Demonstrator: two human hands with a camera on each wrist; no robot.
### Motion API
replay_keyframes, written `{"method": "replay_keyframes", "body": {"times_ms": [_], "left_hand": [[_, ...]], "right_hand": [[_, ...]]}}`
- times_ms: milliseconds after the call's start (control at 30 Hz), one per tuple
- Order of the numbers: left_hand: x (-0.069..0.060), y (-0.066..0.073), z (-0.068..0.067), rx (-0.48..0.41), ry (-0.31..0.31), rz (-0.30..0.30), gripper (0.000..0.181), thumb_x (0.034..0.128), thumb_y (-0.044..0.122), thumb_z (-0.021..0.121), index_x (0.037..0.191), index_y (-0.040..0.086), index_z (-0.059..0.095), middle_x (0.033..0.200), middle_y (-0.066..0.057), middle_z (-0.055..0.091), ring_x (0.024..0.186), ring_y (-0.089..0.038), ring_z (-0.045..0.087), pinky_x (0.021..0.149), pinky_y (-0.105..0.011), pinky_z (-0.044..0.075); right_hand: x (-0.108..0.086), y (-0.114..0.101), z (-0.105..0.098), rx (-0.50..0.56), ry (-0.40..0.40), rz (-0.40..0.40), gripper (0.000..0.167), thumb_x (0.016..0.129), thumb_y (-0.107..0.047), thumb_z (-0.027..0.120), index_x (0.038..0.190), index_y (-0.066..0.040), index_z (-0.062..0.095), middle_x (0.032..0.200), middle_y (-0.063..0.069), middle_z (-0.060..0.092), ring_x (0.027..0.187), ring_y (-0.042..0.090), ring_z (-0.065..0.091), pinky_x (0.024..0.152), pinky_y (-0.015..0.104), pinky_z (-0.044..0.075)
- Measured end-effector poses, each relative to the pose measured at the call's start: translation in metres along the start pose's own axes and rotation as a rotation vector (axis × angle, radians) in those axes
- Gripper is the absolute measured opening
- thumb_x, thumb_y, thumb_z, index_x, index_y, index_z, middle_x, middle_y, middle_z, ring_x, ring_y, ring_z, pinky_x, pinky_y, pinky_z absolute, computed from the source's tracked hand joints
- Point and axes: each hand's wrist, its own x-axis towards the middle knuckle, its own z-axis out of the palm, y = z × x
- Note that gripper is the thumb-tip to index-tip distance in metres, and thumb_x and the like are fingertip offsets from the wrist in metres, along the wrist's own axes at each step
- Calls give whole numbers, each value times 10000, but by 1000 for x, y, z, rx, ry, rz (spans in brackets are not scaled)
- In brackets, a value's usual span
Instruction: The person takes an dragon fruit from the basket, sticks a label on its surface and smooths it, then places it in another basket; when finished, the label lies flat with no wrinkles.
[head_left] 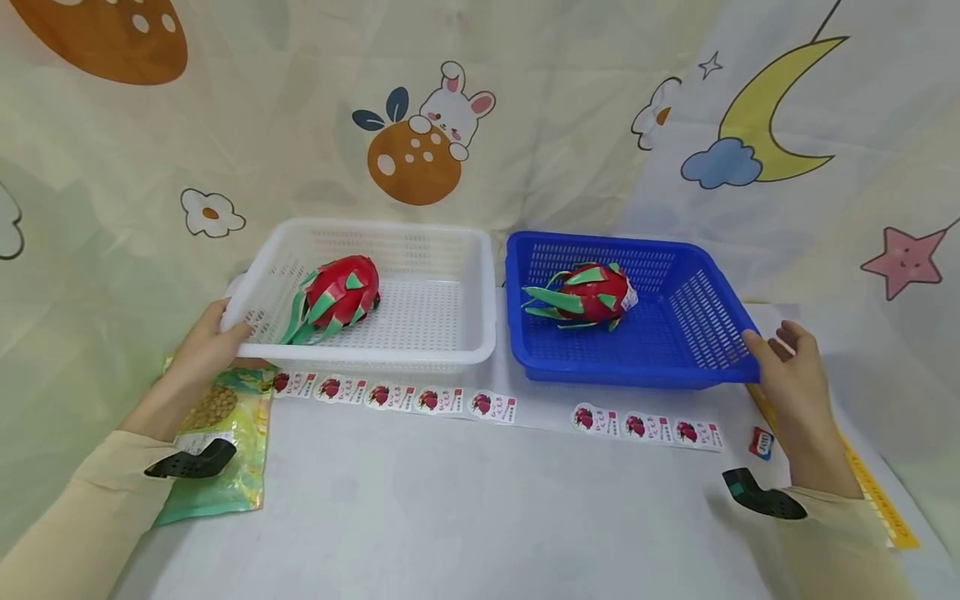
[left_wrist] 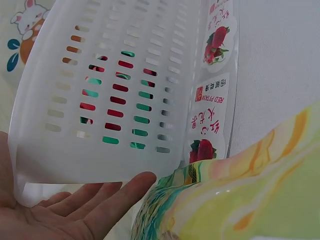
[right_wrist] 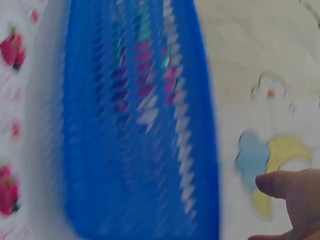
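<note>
A white plastic basket (head_left: 427, 321) with slotted walls holds a red dragon fruit (head_left: 348, 287) with green leaves. My left hand (head_left: 202, 350) grips its left near corner. The rim sits between thumb and fingers, and the fingers (left_wrist: 117, 202) show below the basket wall in the left wrist view. To the right, a blue plastic basket (head_left: 663, 337) contains another dragon fruit (head_left: 592, 293), with a whitish patch on its right end. My right hand (head_left: 798, 383) is beside the blue basket's right near corner, fingers loose. The right wrist view shows its thumb (right_wrist: 272, 184) apart from the blurred basket.
Dragon-fruit stickers (head_left: 438, 401) lie in a row before the baskets. A yellow-green bag (head_left: 236, 450) is under my left forearm. At the right are a small red-and-blue packet (head_left: 761, 443) and a yellow ruler-like strip (head_left: 873, 492). Printed cloth (head_left: 562, 108) hangs behind.
</note>
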Motion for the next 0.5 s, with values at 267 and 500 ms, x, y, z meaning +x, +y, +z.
{"method": "replay_keyframes", "body": {"times_ms": [267, 500], "left_hand": [[3, -1, 3, -41, -16, 12, 579, 1037, 188, 278, 1518, -26, 37, 1478, -361, 258, 1180, -480, 479, 748, -421, 588], [1, -3, 3, -29, 27, -34, 580, 1035, 239, 313, 1509, -19, 102, 1469, -325, 307, 1132, -382, 531, 756, -389, 578]], "right_hand": [[-40, -101, 53, -233, -3, -493, 745, 973, -406, 521, 1561, -156, 138, 1621, 121, 151, 1500, 316, 145, 1178, 588, 164], [-56, -177, 139, -467, -409, -769, 746, 943, -394, 603, 1529, -101, 247, 1557, 149, 323, 1439, 317, 313, 1150, 541, 288]]}}
